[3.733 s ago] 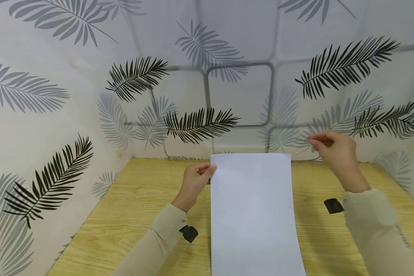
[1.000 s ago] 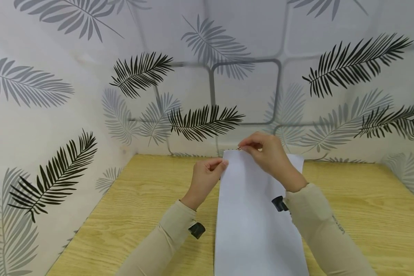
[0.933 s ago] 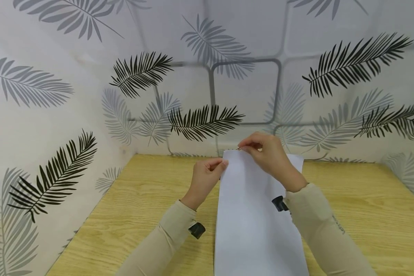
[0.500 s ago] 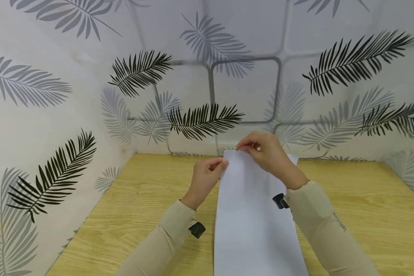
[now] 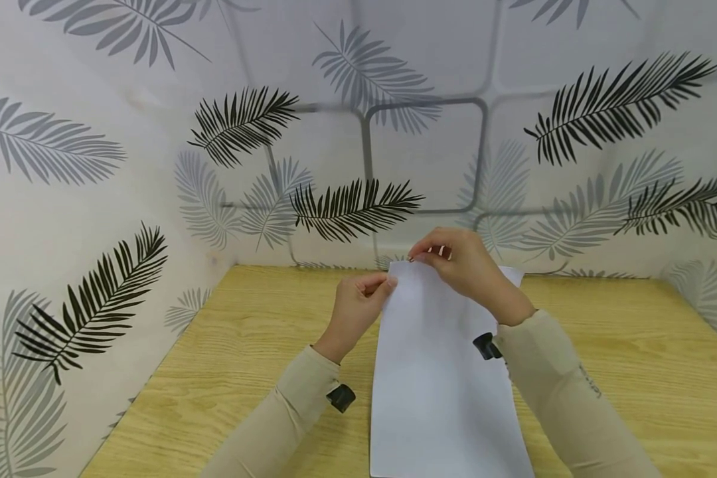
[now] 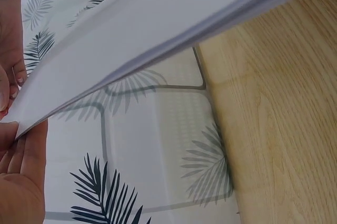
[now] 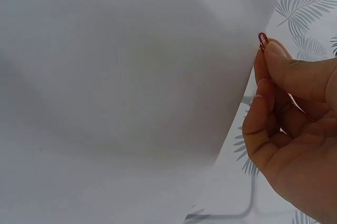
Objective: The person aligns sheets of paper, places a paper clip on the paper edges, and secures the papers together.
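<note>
White sheets of paper (image 5: 442,378), layered one on another as the left wrist view shows at their edge, are raised at the far end over the table. My left hand (image 5: 358,309) pinches them near the top left corner between thumb and fingers. At the top edge, a little right of that corner, my right hand (image 5: 466,269) pinches a small red paper clip (image 7: 263,38). The clip's rounded end pokes out past the thumb, right at the paper's edge in the right wrist view. The rest of the clip is hidden by the fingers.
A wooden table (image 5: 233,378) lies under the paper. Behind and to the left stands a pale wall covering (image 5: 418,159) with a leaf pattern. Each sleeve has a black wrist camera (image 5: 341,398) at the cuff.
Since the oldest frame, my right hand has moved left from beside the paper to its top edge, bringing the paper clip there. Over the last second both hands have barely shifted.
</note>
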### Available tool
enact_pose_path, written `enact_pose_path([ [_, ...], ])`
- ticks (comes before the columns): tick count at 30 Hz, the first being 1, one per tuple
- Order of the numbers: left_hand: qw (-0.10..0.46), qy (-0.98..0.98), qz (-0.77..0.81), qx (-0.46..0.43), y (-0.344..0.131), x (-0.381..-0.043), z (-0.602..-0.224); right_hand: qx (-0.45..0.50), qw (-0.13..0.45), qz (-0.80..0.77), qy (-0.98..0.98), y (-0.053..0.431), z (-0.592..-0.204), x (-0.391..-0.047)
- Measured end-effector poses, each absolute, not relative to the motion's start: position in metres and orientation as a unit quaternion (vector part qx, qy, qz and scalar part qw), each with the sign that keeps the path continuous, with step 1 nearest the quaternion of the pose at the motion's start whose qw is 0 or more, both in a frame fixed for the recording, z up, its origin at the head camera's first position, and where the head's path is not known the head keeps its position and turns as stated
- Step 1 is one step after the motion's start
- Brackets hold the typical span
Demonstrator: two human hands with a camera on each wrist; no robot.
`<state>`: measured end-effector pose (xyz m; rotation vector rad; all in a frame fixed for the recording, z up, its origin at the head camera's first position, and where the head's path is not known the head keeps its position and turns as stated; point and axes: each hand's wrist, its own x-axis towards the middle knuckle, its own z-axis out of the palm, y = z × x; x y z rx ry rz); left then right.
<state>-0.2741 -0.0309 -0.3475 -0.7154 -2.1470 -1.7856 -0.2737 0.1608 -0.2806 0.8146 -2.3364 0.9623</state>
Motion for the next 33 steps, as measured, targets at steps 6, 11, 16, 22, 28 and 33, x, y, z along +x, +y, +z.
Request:
enact_pose_path([
  [6, 0.13, -0.737, -0.61, -0.259, -0.031, -0.273, -0.347, 0.29, 0.248, 0.351, -0.855, 0.159, -0.283, -0.273],
  [11, 0.122, -0.737, -0.615, -0.25, -0.031, -0.271, -0.346, 0.244, 0.283, 0.366, -0.852, 0.155, -0.293, -0.27],
  [16, 0.117, -0.741, -0.615, -0.244, -0.031, -0.271, -0.347, 0.241, 0.359, 0.371, -0.822, 0.15, -0.304, -0.267],
  [22, 0.127, -0.741, -0.611, -0.249, -0.031, -0.271, -0.348, 0.268, 0.403, 0.34, -0.807, 0.147, -0.311, -0.264],
  [28, 0.135, -0.74, -0.611, -0.247, -0.031, -0.271, -0.349, 0.273, 0.418, 0.329, -0.802, 0.147, -0.316, -0.264],
  [33, 0.129, -0.74, -0.614, -0.244, -0.031, -0.272, -0.349, 0.279, 0.419, 0.331, -0.798, 0.145, -0.318, -0.264],
])
